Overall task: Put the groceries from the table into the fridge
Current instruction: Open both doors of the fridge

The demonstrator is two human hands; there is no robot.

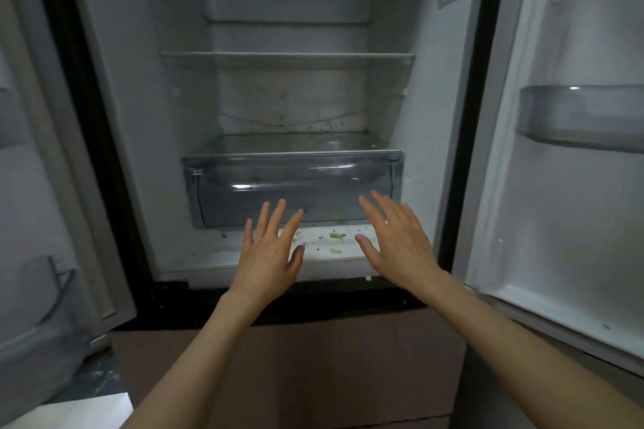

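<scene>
The fridge point(115, 115) stands open in front of me, both doors swung wide. Its glass shelves point(287, 55) hold nothing. A clear crisper drawer point(292, 185) sits pushed in at the bottom. My left hand point(270, 251) and my right hand point(397, 240) are stretched out side by side just in front of the drawer, fingers straight and spread, holding nothing. No groceries or table are in view.
Small green scraps point(336, 237) lie on the white fridge floor below the drawer. The right door point(557, 219) carries a clear bin point(582, 118); the left door point(41, 185) has a bin too. A brown lower drawer front point(296, 359) is below.
</scene>
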